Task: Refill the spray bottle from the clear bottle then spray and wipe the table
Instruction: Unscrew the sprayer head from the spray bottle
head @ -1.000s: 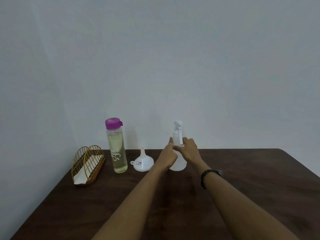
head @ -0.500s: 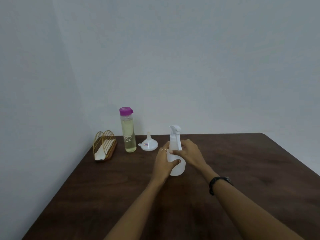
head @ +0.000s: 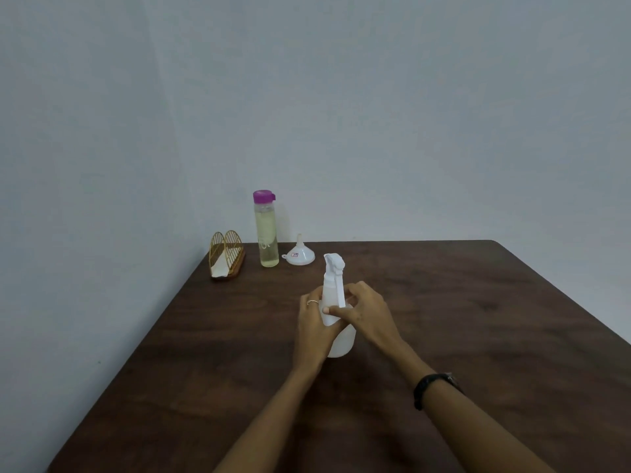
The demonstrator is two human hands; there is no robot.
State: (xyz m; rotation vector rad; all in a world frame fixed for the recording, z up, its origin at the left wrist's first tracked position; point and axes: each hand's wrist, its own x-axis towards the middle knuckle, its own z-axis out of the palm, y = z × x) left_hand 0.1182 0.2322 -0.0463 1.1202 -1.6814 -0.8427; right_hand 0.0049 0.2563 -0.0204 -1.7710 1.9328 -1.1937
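Item: white translucent plastic spray bottle [head: 336,336] with trigger head, upright on the dark wooden table [head: 478,319], mid-table. Judged light, thin-walled, likely squeezable and smooth; best held low on the body while the collar is turned. Left hand [head: 312,327] wraps the body; right hand [head: 367,312] pinches the neck below the trigger. Tall clear bottle [head: 266,233] of pale yellow liquid, purple cap on, stands well behind; small white plastic funnel [head: 297,257] just beside it, mouth down.

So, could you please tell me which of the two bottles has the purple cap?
The tall clear bottle beside the funnel; the held spray bottle is all white.
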